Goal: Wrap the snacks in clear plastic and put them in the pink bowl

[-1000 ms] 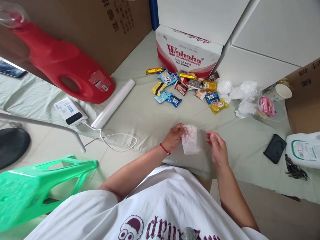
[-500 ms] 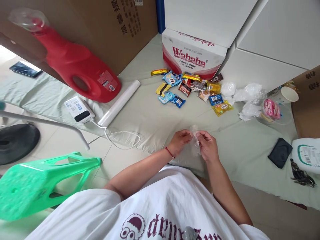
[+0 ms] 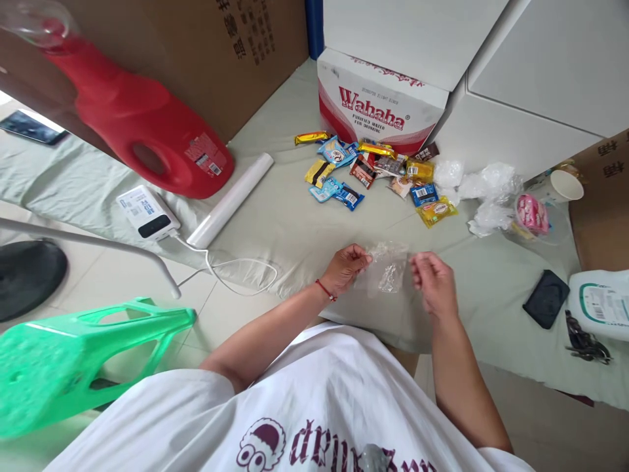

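Clear plastic bag (image 3: 389, 272), thin and wrinkled, hangs between the person's two hands at the near edge of the bench, its film so sheer that the cloth (image 3: 304, 252) shows through, with bright glints over the creases. From where I stand, the left hand (image 3: 346, 270) pinches its left edge, thumb and fingertips pressed together; the right hand (image 3: 435, 285) has its fingers curled nearly closed at the right edge, too blurred for me to tell whether they grip it. Soft, rumpled grey-green fabric covers the bench. Farther off lie glossy, crimp-ended snack packets (image 3: 362, 172), and to their right, crumpled whitish plastic (image 3: 491, 187) in airy lumps. On the left, a smooth white cylindrical roll (image 3: 230, 200) slants beside a rounded red plastic jug (image 3: 152, 137) with a moulded handle.
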Demonstrator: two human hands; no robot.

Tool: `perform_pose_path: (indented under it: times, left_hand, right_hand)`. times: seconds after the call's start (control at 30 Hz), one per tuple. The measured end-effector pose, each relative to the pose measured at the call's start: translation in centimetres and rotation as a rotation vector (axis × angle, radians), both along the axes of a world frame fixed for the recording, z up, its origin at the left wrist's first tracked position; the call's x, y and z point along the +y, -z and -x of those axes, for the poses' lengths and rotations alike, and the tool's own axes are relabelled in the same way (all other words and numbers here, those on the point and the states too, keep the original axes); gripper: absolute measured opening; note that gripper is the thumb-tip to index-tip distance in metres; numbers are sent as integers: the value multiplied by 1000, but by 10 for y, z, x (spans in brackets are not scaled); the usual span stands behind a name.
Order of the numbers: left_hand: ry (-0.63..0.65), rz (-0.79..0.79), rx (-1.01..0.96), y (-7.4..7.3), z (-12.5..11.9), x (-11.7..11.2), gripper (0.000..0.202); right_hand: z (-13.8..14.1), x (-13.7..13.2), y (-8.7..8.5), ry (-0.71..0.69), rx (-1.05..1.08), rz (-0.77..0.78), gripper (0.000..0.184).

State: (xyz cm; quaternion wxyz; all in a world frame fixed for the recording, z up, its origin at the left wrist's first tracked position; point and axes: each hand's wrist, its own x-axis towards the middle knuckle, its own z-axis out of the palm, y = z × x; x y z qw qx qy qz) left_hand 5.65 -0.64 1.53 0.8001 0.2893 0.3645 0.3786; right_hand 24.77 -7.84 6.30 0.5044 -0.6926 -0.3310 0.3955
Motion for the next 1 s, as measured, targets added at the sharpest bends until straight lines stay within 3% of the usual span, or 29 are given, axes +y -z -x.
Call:
perform_pose_path:
  times: [0.1, 0.23, 0.4, 0.53, 0.7, 0.83, 0.93, 1.0]
  left_hand:
    - [19, -76, -2, 0, -2, -4, 48]
    - [54, -85, -27, -2, 2, -6, 49]
    - [-7, 42, -49, -4, 10, -1, 58]
    - [-55, -61, 46, -7, 13, 9, 58]
    - [-25, -152, 164, -10, 21, 24, 54]
    - [-78, -197, 195, -3, 25, 31, 56]
    - [-133, -272, 267, 3, 25, 30, 56]
    - [-138, -306, 306, 5, 25, 28, 55]
  right_hand:
    - [34, 9, -2, -211, 134, 96, 52]
    - [52, 19, 8, -226, 222, 34, 45]
    - [31, 16, 6, -122, 505, 42, 44]
    - [-4, 5, -5, -48, 598, 62, 42]
    - [-50, -11, -12, -8, 443, 55, 41]
    - [-79, -23, 4, 12, 233, 92, 48]
    - [-95, -27, 20, 128, -126, 155, 52]
    - [-99, -25, 20, 256, -417, 104, 51]
